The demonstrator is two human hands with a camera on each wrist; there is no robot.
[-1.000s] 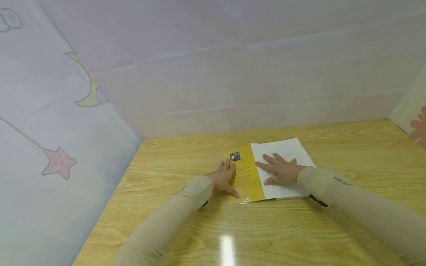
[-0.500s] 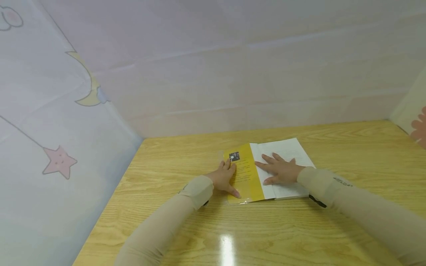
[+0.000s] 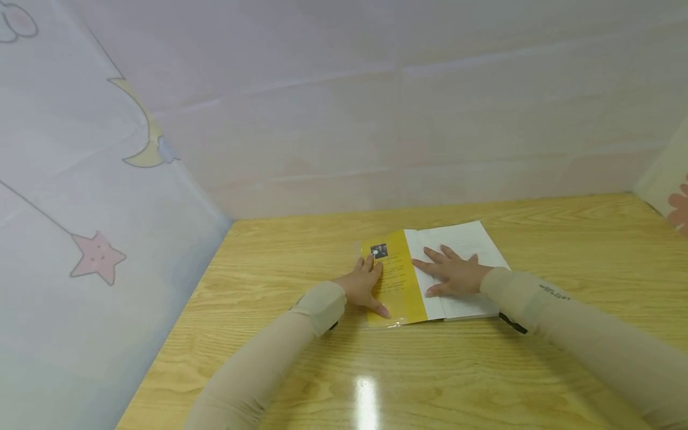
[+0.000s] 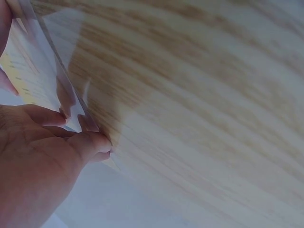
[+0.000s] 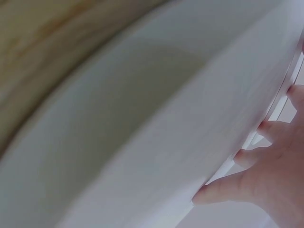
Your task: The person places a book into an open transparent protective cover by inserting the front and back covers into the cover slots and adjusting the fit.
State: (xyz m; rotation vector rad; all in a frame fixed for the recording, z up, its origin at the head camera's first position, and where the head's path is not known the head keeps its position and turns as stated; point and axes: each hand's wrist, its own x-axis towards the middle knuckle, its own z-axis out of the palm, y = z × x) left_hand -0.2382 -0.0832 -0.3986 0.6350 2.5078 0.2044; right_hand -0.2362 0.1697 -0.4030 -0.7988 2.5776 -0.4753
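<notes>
An open book (image 3: 478,239) lies on the wooden table, its white page facing up on the right. To its left spreads a yellow cover flap (image 3: 405,292) with printed text, a small dark photo and a clear plastic edge. My left hand (image 3: 362,286) rests on the flap's left part, fingers spread. In the left wrist view, the fingertips of the left hand (image 4: 52,147) touch the clear plastic edge (image 4: 71,102). My right hand (image 3: 451,275) lies flat with spread fingers on the white page. The right wrist view shows the right hand (image 5: 270,166) with fingertips against the page (image 5: 190,133).
The wooden table (image 3: 301,370) reaches to a pale wall covering (image 3: 322,119) at the back. On the left stands another covering printed with a pink star (image 3: 98,258) and a moon. A pink flower print (image 3: 679,209) shows at the right edge.
The view has tilted very slightly. Both hands and the book stay where they are.
</notes>
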